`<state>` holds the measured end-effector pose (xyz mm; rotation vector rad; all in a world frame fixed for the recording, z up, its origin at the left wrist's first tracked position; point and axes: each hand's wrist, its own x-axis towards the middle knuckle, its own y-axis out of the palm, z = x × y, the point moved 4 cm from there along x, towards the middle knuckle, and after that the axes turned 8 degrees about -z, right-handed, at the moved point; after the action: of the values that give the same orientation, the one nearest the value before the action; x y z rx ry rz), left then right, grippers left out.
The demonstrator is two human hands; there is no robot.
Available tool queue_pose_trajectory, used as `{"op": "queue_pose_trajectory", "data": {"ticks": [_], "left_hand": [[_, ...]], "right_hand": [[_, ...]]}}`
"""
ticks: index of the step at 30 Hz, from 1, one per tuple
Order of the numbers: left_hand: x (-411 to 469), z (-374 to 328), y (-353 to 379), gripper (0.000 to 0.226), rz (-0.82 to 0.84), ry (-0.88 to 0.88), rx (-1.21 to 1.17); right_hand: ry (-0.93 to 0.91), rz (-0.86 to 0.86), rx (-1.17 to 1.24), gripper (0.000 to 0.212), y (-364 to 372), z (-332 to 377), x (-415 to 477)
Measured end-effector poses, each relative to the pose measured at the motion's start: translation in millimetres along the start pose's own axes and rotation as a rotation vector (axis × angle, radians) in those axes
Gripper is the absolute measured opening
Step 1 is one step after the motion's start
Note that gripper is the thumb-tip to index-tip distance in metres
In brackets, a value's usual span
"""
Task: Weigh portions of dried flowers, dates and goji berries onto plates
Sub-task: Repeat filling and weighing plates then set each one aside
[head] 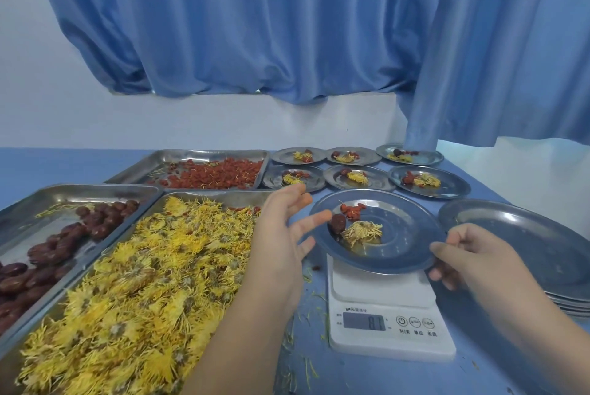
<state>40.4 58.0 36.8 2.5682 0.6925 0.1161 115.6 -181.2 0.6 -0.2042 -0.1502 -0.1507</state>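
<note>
A round metal plate (pixel 402 235) sits over a white digital scale (pixel 383 315). It carries a dried yellow flower (pixel 362 232), a dark date (pixel 337 223) and a few goji berries (pixel 351 210). My right hand (pixel 469 254) pinches the plate's right rim. Open beside the plate's left rim is my left hand (pixel 281 228), its fingers spread and a fingertip close to the date. A tray of dried flowers (pixel 134 283) lies at front left, a tray of dates (pixel 48 241) at far left, a tray of goji berries (pixel 207 172) behind them.
Several filled plates stand in two rows behind the scale, such as one (pixel 429 185) at back right. To the right of the scale is a stack of bare plates (pixel 523 241). Loose petals litter the blue table (pixel 306 330). Blue curtains (pixel 287 27) hang behind.
</note>
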Motion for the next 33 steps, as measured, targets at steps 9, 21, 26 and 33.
{"op": "queue_pose_trajectory", "data": {"ticks": [9, 21, 26, 33], "left_hand": [[39.2, -42.2, -13.6, 0.024, 0.034, 0.013, -0.051], [87.1, -98.4, -53.3, 0.026, 0.037, 0.006, -0.161], [99.5, -90.1, -59.2, 0.026, 0.008, -0.101, -0.302], [109.4, -77.6, -64.8, 0.03, -0.051, -0.272, -0.508]], "right_hand": [[0.126, 0.133, 0.419, 0.03, 33.1, 38.0, 27.3], [0.161, 0.0, 0.5, 0.025, 146.1, 78.2, 144.9], [0.199, -0.081, 0.406, 0.026, 200.1, 68.1, 208.5], [0.317, -0.175, 0.278, 0.013, 265.8, 28.1, 265.8]]}}
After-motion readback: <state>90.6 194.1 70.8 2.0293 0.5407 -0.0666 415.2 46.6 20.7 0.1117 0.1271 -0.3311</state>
